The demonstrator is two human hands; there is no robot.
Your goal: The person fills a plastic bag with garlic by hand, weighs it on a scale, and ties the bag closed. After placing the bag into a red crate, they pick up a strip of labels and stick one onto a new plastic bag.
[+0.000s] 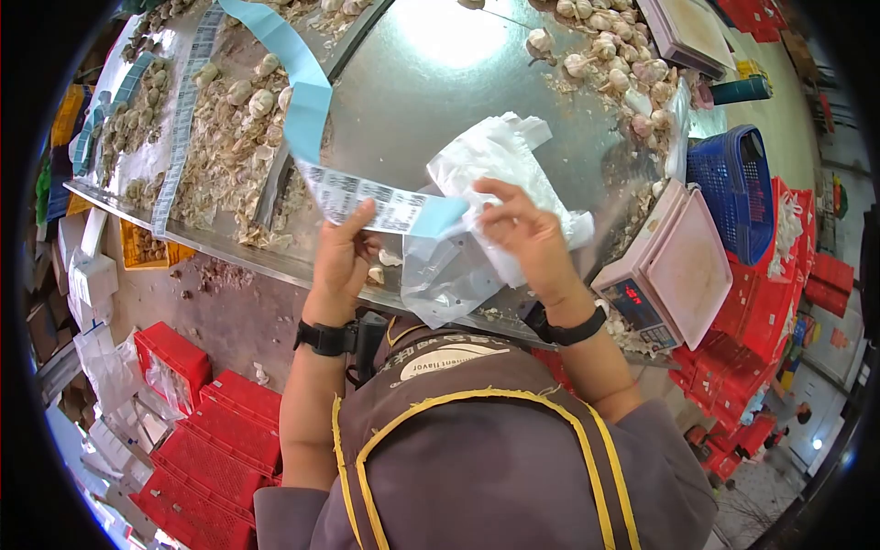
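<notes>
My left hand (344,257) pinches a strip of printed labels (367,203) between thumb and fingers. The strip's bare light-blue backing (307,105) trails up and away over the table. My right hand (524,236) is at the strip's free end, fingers curled; whether a label is in them I cannot make out. Under and behind that hand lies a stack of white plastic bags (500,160). A clear plastic bag (447,275) hangs over the table's front edge, just below the strip.
Garlic bulbs (623,60) lie at the far right of the metal table (394,101), with more garlic and husks (243,119) at left. A digital scale (683,261) stands right, near a blue basket (733,192). Red crates (215,431) are stacked at lower left.
</notes>
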